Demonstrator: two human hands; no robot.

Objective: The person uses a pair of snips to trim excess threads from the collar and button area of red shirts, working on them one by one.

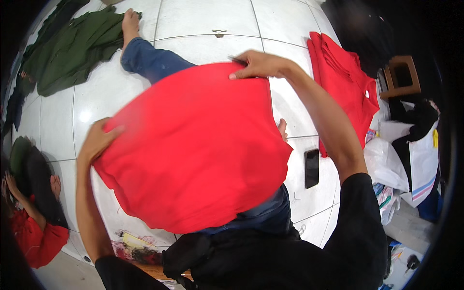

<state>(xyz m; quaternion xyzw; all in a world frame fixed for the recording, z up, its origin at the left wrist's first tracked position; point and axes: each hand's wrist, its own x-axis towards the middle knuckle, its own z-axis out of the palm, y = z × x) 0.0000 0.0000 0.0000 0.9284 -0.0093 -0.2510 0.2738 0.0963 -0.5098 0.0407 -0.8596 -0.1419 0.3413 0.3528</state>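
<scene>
A large red garment (198,140) is spread over my lap and bent leg, hanging in soft folds at its lower edge. My left hand (98,139) grips its left edge, thumb on top and the other fingers hidden beneath. At the far right corner, my right hand (263,65) pinches the edge between thumb and fingers. A small dark slim tool (238,61) pokes out of that hand; its kind is too small to make out. The cloth looks drawn fairly flat between the two hands.
Red folded garments (340,82) lie on the tiled floor at right, near a black phone (311,168). White plastic bags (386,162) and a brown wooden stool (401,77) stand farther right. Green garments (82,50) lie far left. Another person (36,227) sits at left. Thread scraps (137,249) lie near me.
</scene>
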